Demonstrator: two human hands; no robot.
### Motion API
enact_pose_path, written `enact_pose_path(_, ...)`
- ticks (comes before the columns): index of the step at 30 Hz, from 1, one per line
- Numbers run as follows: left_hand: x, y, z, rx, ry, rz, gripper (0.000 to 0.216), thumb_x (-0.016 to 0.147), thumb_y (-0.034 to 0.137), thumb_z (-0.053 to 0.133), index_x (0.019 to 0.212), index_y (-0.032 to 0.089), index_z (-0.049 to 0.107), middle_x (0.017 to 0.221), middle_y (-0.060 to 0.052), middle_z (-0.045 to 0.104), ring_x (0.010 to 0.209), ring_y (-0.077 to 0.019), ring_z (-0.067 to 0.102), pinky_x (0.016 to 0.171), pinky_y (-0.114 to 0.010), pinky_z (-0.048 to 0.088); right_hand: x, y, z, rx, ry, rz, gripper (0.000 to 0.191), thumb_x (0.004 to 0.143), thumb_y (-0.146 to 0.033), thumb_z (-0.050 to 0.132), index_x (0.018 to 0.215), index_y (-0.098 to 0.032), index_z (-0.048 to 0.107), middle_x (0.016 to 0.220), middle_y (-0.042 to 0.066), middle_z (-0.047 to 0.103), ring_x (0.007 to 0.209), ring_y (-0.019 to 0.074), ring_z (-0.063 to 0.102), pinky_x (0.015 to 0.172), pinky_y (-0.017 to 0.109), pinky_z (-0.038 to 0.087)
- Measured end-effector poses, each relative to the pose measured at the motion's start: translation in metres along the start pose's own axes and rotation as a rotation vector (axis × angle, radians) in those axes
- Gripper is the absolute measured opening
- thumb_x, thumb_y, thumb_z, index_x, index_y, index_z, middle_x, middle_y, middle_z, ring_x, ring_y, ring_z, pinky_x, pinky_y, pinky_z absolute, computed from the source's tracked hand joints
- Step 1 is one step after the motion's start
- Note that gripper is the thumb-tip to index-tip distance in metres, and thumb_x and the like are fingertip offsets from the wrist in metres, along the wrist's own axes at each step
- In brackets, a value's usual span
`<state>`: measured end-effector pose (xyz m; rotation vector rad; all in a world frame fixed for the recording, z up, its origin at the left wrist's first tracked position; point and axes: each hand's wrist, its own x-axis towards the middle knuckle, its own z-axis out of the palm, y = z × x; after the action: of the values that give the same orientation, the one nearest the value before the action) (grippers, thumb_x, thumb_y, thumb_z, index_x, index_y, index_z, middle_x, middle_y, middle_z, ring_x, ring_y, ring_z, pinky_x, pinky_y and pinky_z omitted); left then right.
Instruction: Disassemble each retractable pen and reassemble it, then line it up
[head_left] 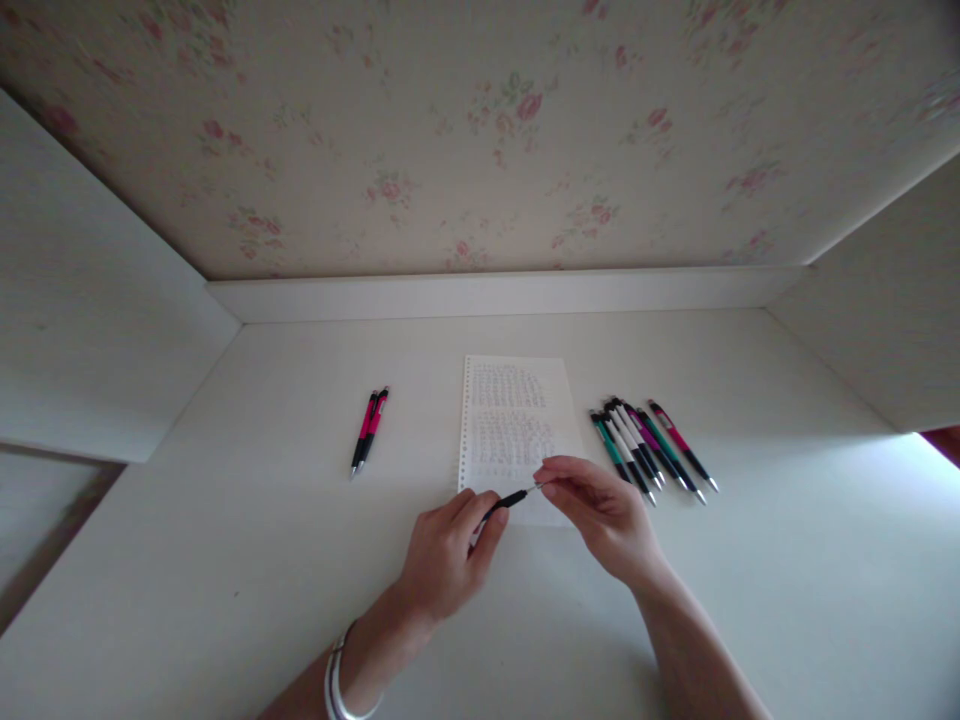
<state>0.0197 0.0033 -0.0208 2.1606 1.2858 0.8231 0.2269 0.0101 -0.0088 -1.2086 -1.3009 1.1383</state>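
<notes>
My left hand (454, 550) is closed around a pen (511, 499), whose black grip sticks out between thumb and fingers toward the right. Most of the pen's barrel is hidden in that hand. At the pen's thin silvery front end, my right hand (600, 510) pinches the tip between thumb and fingertips; whether the tip is loose from the grip is too small to tell. Both hands are above the lower part of a handwritten sheet of paper (510, 390), which has punched holes along its left edge.
Two pink pens (370, 430) lie side by side to the left of the sheet. To its right lies a group of several pens (649, 445) with green, white, purple and pink barrels. White panels (90, 280) flank the white desk (225, 520), and a floral wall (420, 130) rises behind.
</notes>
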Motion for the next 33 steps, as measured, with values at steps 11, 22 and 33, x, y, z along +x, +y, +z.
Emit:
enact_pose_path(11,-0.0009,-0.0029,0.0013,0.05,-0.032,0.029,0.019,0.1,0.031,0.045,0.102,0.02,0.061,0.077,-0.001,0.065,0.061,-0.013,0.061,0.058,-0.024,0.047,-0.0008,-0.0009,0.0043,-0.14,-0.078,-0.012,0.017,0.086,-0.029,0.068,0.102,-0.024,0.072,0.091,0.004,0.077,0.086,0.019,0.073,0.084,0.033,0.06)
enact_pose_path(22,-0.0017,-0.0018,0.0015,0.118,-0.026,0.111,0.02,0.1,0.03,0.046,0.098,0.019,0.062,0.073,-0.001,0.064,0.059,-0.0131,0.063,0.057,-0.023,0.048,-0.0017,-0.0057,0.0068,-0.396,-0.104,-0.13,0.015,0.091,-0.031,0.062,0.096,-0.022,0.073,0.084,0.006,0.072,0.077,0.0176,0.069,0.052,0.021,0.055)
enact_pose_path(33,-0.0012,-0.0023,-0.0004,0.065,-0.032,0.067,0.02,0.1,0.029,0.045,0.102,0.019,0.062,0.077,-0.001,0.066,0.062,-0.0133,0.063,0.06,-0.024,0.05,-0.002,-0.0049,-0.0003,-0.221,-0.131,-0.036,0.021,0.09,-0.033,0.064,0.108,-0.025,0.069,0.106,0.006,0.075,0.097,0.021,0.07,0.092,0.036,0.055)
